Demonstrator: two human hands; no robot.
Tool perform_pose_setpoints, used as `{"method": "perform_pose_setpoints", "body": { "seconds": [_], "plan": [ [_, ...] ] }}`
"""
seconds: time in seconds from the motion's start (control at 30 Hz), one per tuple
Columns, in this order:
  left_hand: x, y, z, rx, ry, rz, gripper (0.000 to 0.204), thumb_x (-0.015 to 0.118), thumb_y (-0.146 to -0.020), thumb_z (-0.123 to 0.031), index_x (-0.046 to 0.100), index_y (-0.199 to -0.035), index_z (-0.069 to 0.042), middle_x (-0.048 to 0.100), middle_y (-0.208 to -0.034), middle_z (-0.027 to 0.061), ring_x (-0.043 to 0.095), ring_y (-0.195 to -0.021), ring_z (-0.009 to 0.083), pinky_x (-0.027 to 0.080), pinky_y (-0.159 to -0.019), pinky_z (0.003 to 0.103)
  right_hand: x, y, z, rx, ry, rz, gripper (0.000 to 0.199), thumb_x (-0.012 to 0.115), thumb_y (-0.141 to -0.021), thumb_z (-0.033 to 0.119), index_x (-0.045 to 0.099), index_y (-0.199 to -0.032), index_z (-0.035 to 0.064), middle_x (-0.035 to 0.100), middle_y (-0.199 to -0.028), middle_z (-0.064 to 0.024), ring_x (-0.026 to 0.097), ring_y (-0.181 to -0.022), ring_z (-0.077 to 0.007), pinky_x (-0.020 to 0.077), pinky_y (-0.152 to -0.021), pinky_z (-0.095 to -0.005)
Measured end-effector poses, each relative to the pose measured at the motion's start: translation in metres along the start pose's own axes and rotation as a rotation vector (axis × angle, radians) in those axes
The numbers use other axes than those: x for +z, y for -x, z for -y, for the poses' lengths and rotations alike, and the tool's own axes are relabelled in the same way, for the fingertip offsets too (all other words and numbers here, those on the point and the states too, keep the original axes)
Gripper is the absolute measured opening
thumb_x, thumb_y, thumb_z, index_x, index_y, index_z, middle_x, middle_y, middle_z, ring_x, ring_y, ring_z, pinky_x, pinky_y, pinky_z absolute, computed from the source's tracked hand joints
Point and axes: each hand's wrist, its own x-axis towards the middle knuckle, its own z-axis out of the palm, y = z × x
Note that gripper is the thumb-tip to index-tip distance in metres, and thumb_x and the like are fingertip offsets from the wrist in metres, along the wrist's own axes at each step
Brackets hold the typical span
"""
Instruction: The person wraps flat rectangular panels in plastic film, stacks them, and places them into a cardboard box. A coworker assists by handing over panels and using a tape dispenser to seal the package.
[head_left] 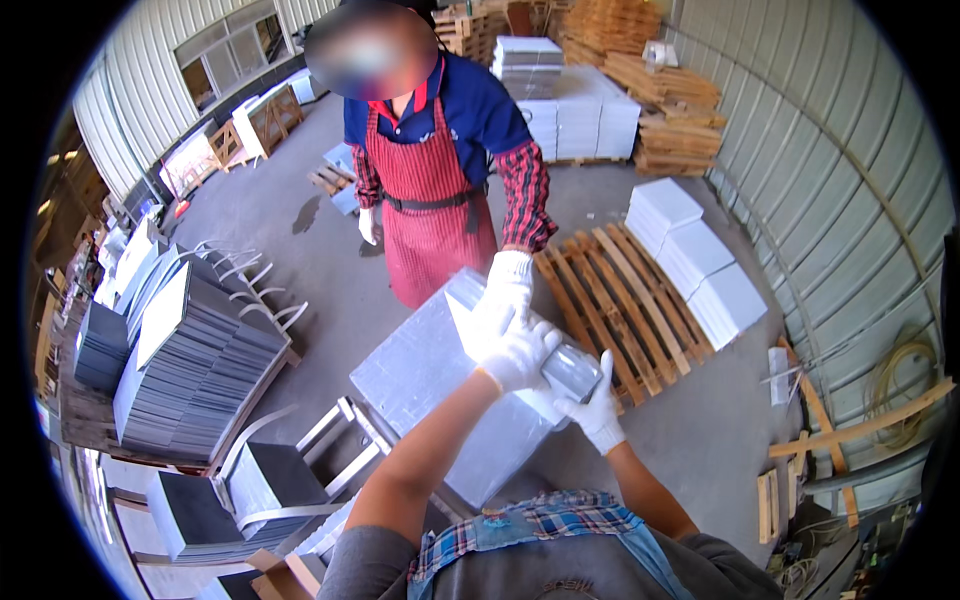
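Observation:
Between my two white-gloved hands is a shiny grey rectangular block (572, 372), slightly tilted, above a large grey-white slab stack (425, 365). My left hand (520, 358) is closed over the block's left end, its fingertips partly hidden. At the other end my right hand (597, 410) grips with thumb and fingers around the edge. A co-worker's gloved hand (510, 285) reaches in from the far side, close against my left hand. White sheet material (540, 403) shows beneath the block and hands. Glare washes out where the gloves meet.
The co-worker in a red apron (430, 190) stands across the stack. To the right lie a wooden pallet (610, 310) and strapped pale blocks (695, 260). Racked grey slabs (195, 360) stand left, a metal frame (350, 450) nearer. Wood planks (860, 420) lean by the right wall.

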Motion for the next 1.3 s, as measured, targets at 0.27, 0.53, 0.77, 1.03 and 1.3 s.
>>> {"method": "perform_pose_setpoints", "body": {
  "seconds": [0.27, 0.53, 0.77, 1.03, 1.3],
  "plan": [
    [-0.001, 0.008, -0.003, -0.001, -0.097, -0.036, 0.073, 0.087, -0.053, -0.044, 0.062, -0.114, -0.012, 0.062, -0.106, 0.0068, 0.057, -0.115, 0.0280, 0.030, -0.112, 0.047, 0.013, -0.002, -0.041, -0.114, 0.212, -0.122, 0.125, 0.095, -0.062, 0.025, 0.015, -0.157, 0.0080, 0.056, -0.139, -0.0196, 0.058, -0.125, -0.0279, 0.0460, -0.105, -0.0374],
    [-0.001, 0.003, -0.013, 0.006, -0.095, -0.042, 0.070, 0.087, -0.055, -0.047, 0.064, -0.111, -0.011, 0.064, -0.107, 0.0077, 0.058, -0.111, 0.0272, 0.031, -0.108, 0.044, 0.009, 0.002, -0.024, -0.132, 0.192, -0.149, 0.097, 0.092, -0.066, 0.016, 0.037, -0.144, 0.0081, 0.055, -0.136, -0.0179, 0.056, -0.123, -0.0250, 0.0461, -0.104, -0.0371],
    [0.010, 0.018, -0.006, -0.031, -0.088, -0.134, 0.074, 0.087, -0.049, -0.052, 0.065, -0.110, -0.015, 0.063, -0.106, 0.0050, 0.058, -0.110, 0.0264, 0.028, -0.108, 0.047, 0.019, 0.002, -0.028, -0.106, 0.077, -0.167, 0.090, 0.085, -0.064, -0.001, 0.038, -0.141, 0.0057, 0.054, -0.135, -0.0138, 0.055, -0.123, -0.0243, 0.0450, -0.106, -0.0399],
    [0.022, 0.020, -0.007, -0.058, -0.091, -0.172, 0.072, 0.086, -0.048, -0.048, 0.066, -0.110, -0.018, 0.063, -0.110, 0.0038, 0.057, -0.112, 0.0254, 0.027, -0.111, 0.049, 0.019, -0.002, -0.033, -0.145, 0.103, -0.130, 0.088, 0.082, -0.068, -0.002, 0.037, -0.143, 0.0059, 0.052, -0.138, -0.0170, 0.054, -0.125, -0.0295, 0.0458, -0.107, -0.0430],
    [0.031, 0.022, -0.007, -0.066, -0.107, -0.206, 0.070, 0.085, -0.051, -0.049, 0.066, -0.111, -0.019, 0.063, -0.113, 0.0045, 0.056, -0.115, 0.0251, 0.025, -0.112, 0.050, 0.009, -0.012, -0.066, -0.202, 0.150, -0.128, 0.088, 0.080, -0.069, -0.001, 0.035, -0.145, 0.0014, 0.048, -0.143, -0.0202, 0.049, -0.131, -0.0318, 0.0407, -0.112, -0.0453]
  ]
}}
